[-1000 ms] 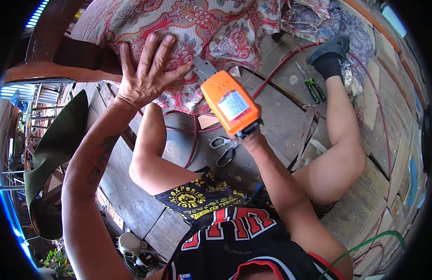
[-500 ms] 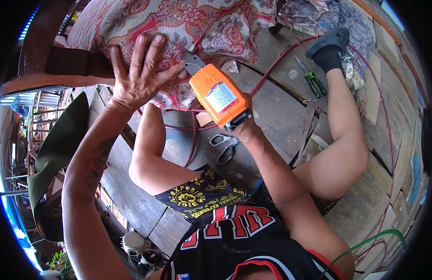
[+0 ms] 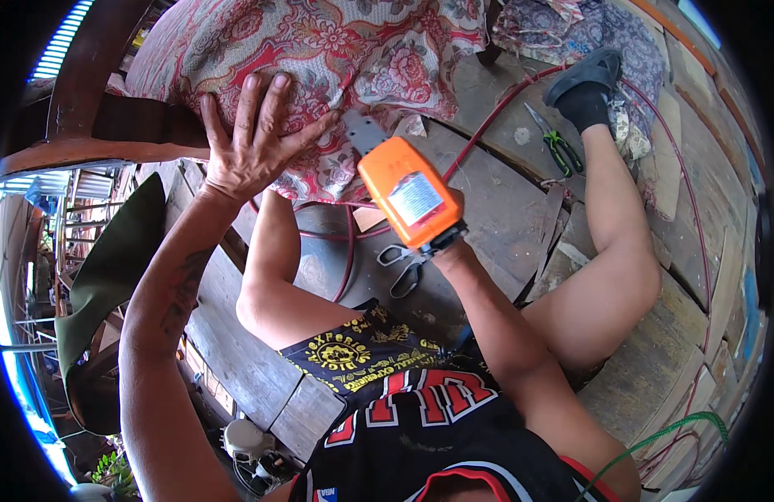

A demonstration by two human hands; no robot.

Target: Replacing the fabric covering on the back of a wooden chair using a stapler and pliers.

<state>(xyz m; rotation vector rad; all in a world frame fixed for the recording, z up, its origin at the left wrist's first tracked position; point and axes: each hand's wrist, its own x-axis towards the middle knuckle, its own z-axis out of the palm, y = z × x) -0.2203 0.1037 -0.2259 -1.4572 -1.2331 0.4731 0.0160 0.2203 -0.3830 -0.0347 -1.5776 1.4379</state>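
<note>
My left hand lies flat with fingers spread on a red and cream floral fabric, which is draped over a rounded seat. My right hand grips an orange air staple gun from beneath, and the tool's body hides most of its fingers. The tool's grey metal nose points up and left, close to the fabric's edge and just right of my left thumb. A dark wooden furniture frame borders the fabric on the left.
Grey-handled scissors lie on the plank floor between my legs. Green-handled pliers rest near my right foot. A red hose winds across the boards. Dark green material hangs at left; patterned blue-grey cloth lies far right.
The staple gun has shifted down and right, drawing its nose back from beside my left thumb. My left hand stays spread on the fabric, nearly unmoved.
</note>
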